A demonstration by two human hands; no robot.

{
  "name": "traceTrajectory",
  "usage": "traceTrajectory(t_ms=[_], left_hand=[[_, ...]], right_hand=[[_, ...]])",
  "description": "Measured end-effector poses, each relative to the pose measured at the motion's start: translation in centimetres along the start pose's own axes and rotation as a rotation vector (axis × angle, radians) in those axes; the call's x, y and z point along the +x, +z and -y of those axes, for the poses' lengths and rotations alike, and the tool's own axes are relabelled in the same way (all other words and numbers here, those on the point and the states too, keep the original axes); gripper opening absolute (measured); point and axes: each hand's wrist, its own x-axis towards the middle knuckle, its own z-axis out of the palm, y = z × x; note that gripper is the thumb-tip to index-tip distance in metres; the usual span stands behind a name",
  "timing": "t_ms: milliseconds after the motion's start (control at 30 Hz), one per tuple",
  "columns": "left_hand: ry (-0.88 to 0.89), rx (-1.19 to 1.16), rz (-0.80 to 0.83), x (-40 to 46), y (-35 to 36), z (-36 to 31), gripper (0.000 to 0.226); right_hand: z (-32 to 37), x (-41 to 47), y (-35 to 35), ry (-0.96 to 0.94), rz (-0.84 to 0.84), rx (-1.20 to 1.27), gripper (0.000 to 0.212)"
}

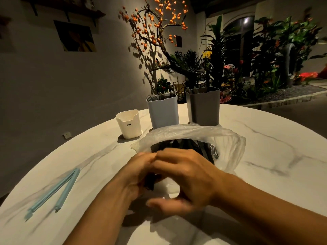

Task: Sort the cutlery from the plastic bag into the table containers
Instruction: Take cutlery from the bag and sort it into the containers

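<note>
A clear plastic bag (228,144) lies open on the white marble table (265,156), with dark cutlery (205,149) showing inside its mouth. Both hands meet over the bag's near edge and are blurred. My left hand (138,174) curls round a dark cutlery bundle (150,182). My right hand (189,177) curls over the same bundle from the right, thumb underneath. Behind the bag stand three containers: a small white one (128,123), a pale blue-grey one (162,114) with thin utensils sticking up, and a dark grey one (203,108).
A light blue bag clip (53,190) lies open on the table at the near left. The table's round edge curves off left and right. Beyond it are a wall, a tree with orange fruit and garden plants.
</note>
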Motion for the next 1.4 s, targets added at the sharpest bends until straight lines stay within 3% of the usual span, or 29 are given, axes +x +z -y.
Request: traceTrajectory(t_ms=[67, 167, 233, 367, 500, 733, 967, 1233, 1400], left_hand=[[-0.026, -0.05, -0.024, 0.4, -0.2, 0.3, 0.018], [-0.086, -0.091, 0.072, 0.6, -0.1, 0.3, 0.023], [-0.12, -0.041, 0.139, 0.2, 0.3, 0.1, 0.024], [-0.084, 0.023, 0.15, 0.1, 0.7, 0.4, 0.033], [-0.017, 0.026, 0.164, 0.2, 0.8, 0.8, 0.038], [0.015, 0.004, 0.215, 0.2, 1.5, 1.4, 0.031], [-0.034, -0.031, 0.289, 0.6, 1.5, 1.8, 0.063], [-0.016, -0.213, 0.478, -0.5, 2.0, 1.1, 0.027], [0.105, -0.181, 0.392, -1.3, 3.0, -0.1, 0.024]], right_hand=[[-0.7, -0.2, 0.0, 0.209, -0.167, 0.078, 0.033], [-3.4, -1.1, 0.0, 0.556, -0.36, -0.048, 0.025], [-4.6, -1.8, -0.3, 0.751, -0.365, -0.016, 0.021], [-5.3, -2.4, -1.1, 0.923, -0.314, 0.386, 0.013], [-5.1, -2.0, -1.4, 0.96, -0.37, 0.593, 0.014], [-4.9, -2.0, -2.0, 0.992, -0.316, 0.809, 0.017], [-5.0, -2.2, -1.8, 1.004, -0.264, 0.893, 0.018], [-4.4, -1.5, -3.2, 0.929, -0.25, 1.203, 0.022], [-4.4, 0.0, -5.1, 0.928, -0.251, 1.123, 0.023]])
